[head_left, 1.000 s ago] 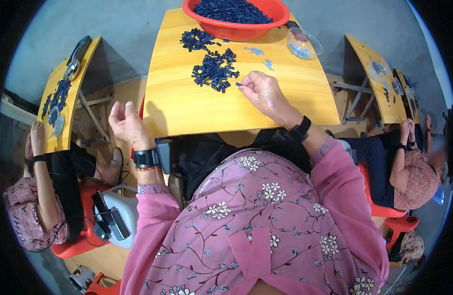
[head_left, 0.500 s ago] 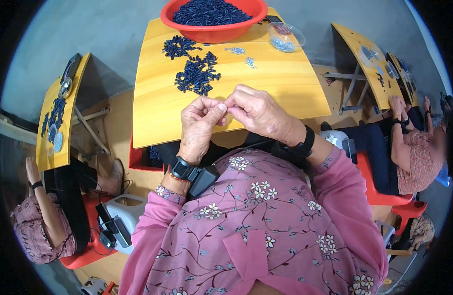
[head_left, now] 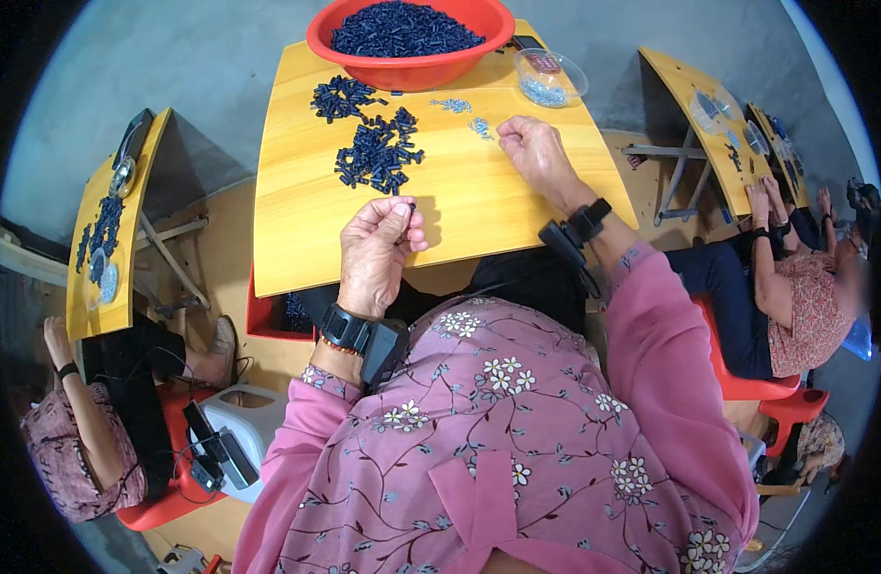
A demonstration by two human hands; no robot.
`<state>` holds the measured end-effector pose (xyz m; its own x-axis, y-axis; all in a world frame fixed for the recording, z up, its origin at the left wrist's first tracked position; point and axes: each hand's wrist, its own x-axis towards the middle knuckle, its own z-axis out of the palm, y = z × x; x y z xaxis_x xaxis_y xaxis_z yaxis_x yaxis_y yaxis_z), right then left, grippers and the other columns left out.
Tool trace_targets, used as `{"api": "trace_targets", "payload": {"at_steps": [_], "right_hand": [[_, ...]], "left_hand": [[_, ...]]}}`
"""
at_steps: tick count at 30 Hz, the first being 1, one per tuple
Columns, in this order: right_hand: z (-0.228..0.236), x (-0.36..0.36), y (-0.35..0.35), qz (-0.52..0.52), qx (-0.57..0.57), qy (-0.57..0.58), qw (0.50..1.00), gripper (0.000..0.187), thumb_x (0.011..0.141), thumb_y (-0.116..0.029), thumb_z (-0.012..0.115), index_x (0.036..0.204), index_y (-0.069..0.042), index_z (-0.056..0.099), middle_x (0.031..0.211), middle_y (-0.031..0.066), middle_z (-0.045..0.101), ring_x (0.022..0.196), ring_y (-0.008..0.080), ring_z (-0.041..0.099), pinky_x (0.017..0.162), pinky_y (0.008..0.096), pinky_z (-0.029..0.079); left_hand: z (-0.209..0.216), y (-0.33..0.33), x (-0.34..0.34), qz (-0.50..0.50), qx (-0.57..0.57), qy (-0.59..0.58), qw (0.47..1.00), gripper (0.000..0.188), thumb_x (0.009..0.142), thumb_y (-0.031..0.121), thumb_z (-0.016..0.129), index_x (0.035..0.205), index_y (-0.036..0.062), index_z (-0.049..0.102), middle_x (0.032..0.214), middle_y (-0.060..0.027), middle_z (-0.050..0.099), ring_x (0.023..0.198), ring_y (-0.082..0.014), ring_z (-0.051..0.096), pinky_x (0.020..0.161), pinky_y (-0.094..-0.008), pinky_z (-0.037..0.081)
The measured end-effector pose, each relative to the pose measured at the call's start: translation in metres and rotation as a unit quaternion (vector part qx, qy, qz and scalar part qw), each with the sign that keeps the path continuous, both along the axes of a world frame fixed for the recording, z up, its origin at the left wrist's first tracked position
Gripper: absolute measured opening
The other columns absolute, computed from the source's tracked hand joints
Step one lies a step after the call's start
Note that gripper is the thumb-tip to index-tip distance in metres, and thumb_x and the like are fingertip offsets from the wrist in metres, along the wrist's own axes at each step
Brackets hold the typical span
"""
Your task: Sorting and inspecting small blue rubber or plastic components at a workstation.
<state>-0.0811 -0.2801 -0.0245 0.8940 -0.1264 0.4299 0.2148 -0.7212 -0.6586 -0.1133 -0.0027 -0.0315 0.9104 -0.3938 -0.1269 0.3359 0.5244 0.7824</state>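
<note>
Black piece sits clamped between fingertips of the left hand; right hand: grip unclear.

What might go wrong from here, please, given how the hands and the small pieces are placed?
The left hand pinches a small dark piece near the front edge of the yellow table; it might slip and drop off.

The right hand is close beside a loose cluster of small pale pieces, so a careless brush could scatter them.
</note>
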Motion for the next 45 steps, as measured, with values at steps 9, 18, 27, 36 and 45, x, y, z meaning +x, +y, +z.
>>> {"api": "trace_targets", "payload": {"at_steps": [9, 18, 27, 36, 45], "right_hand": [[0.0, 0.024, 0.003, -0.022, -0.129, 0.049, 0.99, 0.013, 0.083, -0.006, 0.063, 0.09, 0.005, 0.066, 0.087, 0.0217, 0.066, 0.084, 0.0339, 0.065, 0.078, 0.0396, 0.051], [0.004, 0.013, 0.005, -0.03, -0.109, 0.053, 0.992, 0.011, 0.087, -0.007, 0.059, 0.089, 0.004, 0.061, 0.082, 0.0174, 0.065, 0.075, 0.0281, 0.066, 0.07, 0.0371, 0.052], [0.044, -0.046, 0.066, 0.176, 0.245, 0.15, 0.941, 0.006, 0.092, -0.003, 0.06, 0.095, 0.001, 0.06, 0.081, 0.0047, 0.063, 0.069, 0.0105, 0.064, 0.064, 0.0237, 0.054], [0.054, -0.056, 0.098, 0.257, 0.261, 0.165, 0.916, 0.008, 0.089, 0.003, 0.058, 0.096, 0.005, 0.062, 0.078, 0.0056, 0.066, 0.069, 0.0088, 0.063, 0.062, 0.0226, 0.052], [0.054, -0.054, 0.101, 0.262, 0.187, 0.141, 0.936, 0.007, 0.087, 0.003, 0.06, 0.091, 0.005, 0.065, 0.076, 0.0076, 0.065, 0.069, 0.0091, 0.063, 0.06, 0.0233, 0.051]], "left_hand": [[-0.002, 0.01, 0.002, -0.011, -0.018, 0.005, 1.0, 0.017, 0.095, 0.01, 0.059, 0.107, -0.0015, 0.061, 0.087, -0.0095, 0.065, 0.066, -0.0132, 0.061, 0.065, -0.0285, 0.057], [-0.001, 0.015, 0.0, -0.034, -0.006, -0.018, 0.999, 0.019, 0.096, 0.011, 0.058, 0.11, -0.0013, 0.06, 0.092, -0.0088, 0.064, 0.073, -0.0143, 0.063, 0.074, -0.0323, 0.058], [-0.001, 0.009, -0.003, -0.057, -0.022, -0.023, 0.998, 0.015, 0.096, 0.01, 0.058, 0.107, -0.0008, 0.058, 0.094, -0.0103, 0.064, 0.075, -0.0146, 0.064, 0.075, -0.0334, 0.059], [0.001, 0.006, -0.008, -0.052, -0.028, -0.049, 0.997, 0.013, 0.096, 0.01, 0.058, 0.105, -0.0002, 0.057, 0.091, -0.0112, 0.066, 0.074, -0.0157, 0.066, 0.072, -0.0334, 0.059], [0.005, 0.006, -0.008, -0.039, 0.026, -0.069, 0.997, 0.015, 0.095, 0.011, 0.06, 0.102, -0.0019, 0.058, 0.088, -0.011, 0.068, 0.071, -0.015, 0.066, 0.067, -0.0305, 0.059]]}}
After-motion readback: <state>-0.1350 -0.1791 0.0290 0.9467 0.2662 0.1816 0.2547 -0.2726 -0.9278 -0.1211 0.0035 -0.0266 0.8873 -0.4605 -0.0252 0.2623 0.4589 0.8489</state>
